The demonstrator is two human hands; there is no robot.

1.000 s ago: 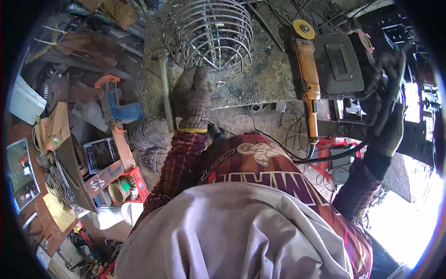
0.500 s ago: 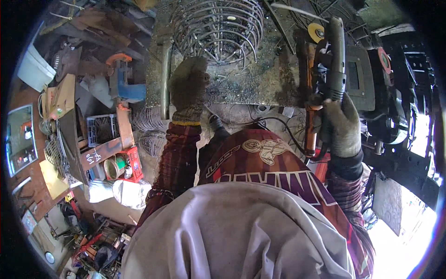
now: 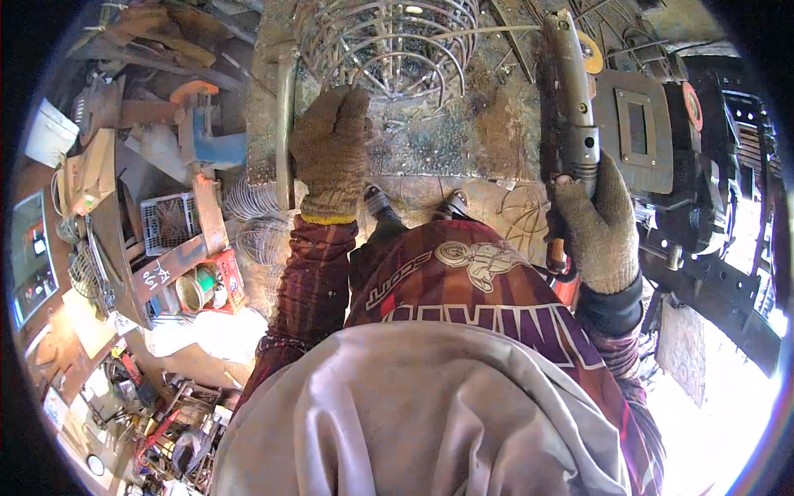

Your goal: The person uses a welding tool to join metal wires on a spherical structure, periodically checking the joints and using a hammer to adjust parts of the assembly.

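My gloved left hand [image 3: 332, 153] is at the near left side of a round wire cage [image 3: 389, 50], which is made of several curved rods and lies on the metal bench [image 3: 430, 161]. Its fingers are closed together with the tips at the cage's lower rods; what lies under the palm is hidden. In my gloved right hand [image 3: 604, 227], to the right, is a long grey welding electrode holder [image 3: 575, 95], fingers wrapped round its lower end. From its far end a thin welding rod [image 3: 488, 30] sticks out leftward, its tip over the cage's right side.
A metal pipe [image 3: 285, 124] lies left of my left hand. Beyond the holder are a yellow disc [image 3: 590, 52] and a dark square frame [image 3: 635, 124]. A blue clamp-like tool [image 3: 211, 136], a grey crate [image 3: 168, 223] and a red box [image 3: 229, 281] stand at the left. Wire coils [image 3: 263, 207] are below the bench.
My right hand has moved the electrode holder left and away from me, bringing the rod's tip over the cage. My left hand stays by the cage. The picture is brighter.
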